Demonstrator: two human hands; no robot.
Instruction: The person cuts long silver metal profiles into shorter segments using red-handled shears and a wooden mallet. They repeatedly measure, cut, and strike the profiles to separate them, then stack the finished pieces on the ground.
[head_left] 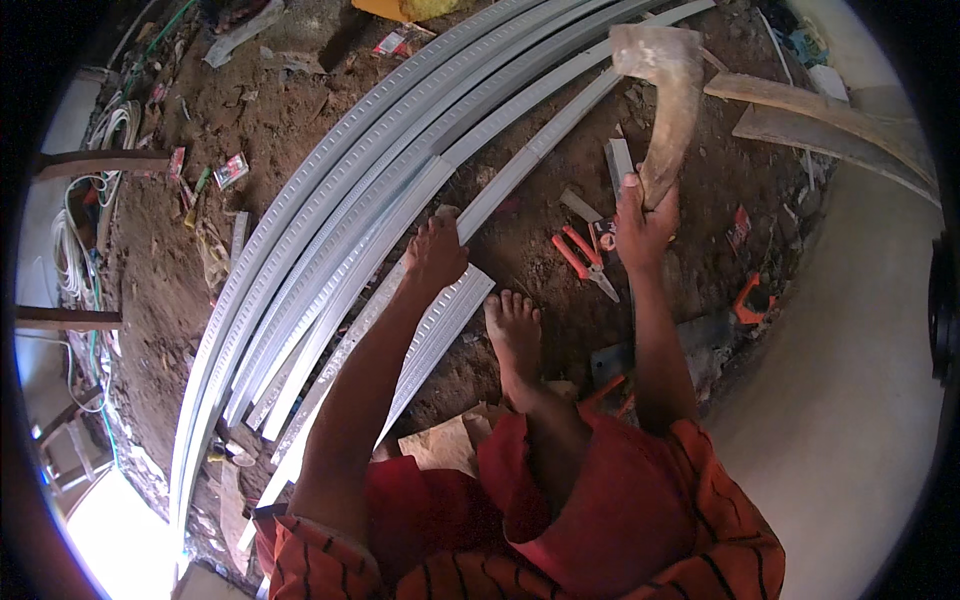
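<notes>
My right hand [648, 225] is raised and wrapped around the wooden handle of a hatchet [672, 95], its wide, dusty head pointing away from me. Lower and to the left, my left hand [437, 252] is closed on a thin galvanized metal channel [530, 150] that runs diagonally across the ground. Beside that hand lies a short slotted channel [440, 325], near my bare foot [514, 335]. Tin snips [587, 262] with orange-red handles rest on the dirt between my hands.
Long slotted metal channels [330, 140] lie bundled on the left. A handsaw [755, 300] with an orange handle lies by the right wall [830, 400]. Curved wooden planks [820, 95] lean at the far right. Coiled white cable [70, 250] sits far left, and brown paper [440, 445] near my knees.
</notes>
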